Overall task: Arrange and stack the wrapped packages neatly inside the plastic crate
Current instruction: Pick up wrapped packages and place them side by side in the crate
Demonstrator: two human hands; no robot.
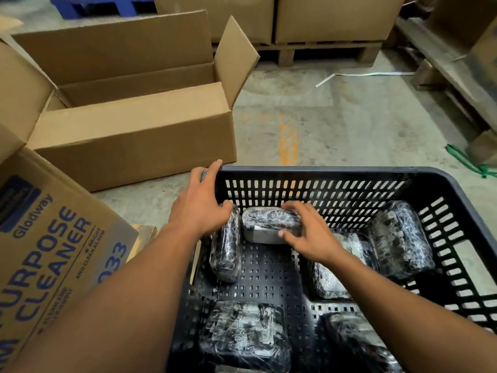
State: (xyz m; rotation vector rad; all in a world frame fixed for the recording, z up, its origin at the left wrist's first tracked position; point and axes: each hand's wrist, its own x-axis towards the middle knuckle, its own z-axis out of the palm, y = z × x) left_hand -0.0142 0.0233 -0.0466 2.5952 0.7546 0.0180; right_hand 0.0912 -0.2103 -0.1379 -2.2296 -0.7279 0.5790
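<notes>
A wrapped package (pixel 270 228) lies against the far wall of the black plastic crate (pixel 309 172), which sits on a concrete floor (pixel 336 117) among cardboard boxes (pixel 129 130) and pallets (pixel 322 53). The right hand (pixel 309 232) grips it, fingers over its top, thumb on its near face. The left hand (pixel 200 205) rests open on the crate's corner, thumb touching an upright package (pixel 226 246). Packages at the near edge are cut off.

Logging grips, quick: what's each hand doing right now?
Left hand: open, resting on the crate corner.
Right hand: closed on the far-wall package.
</notes>
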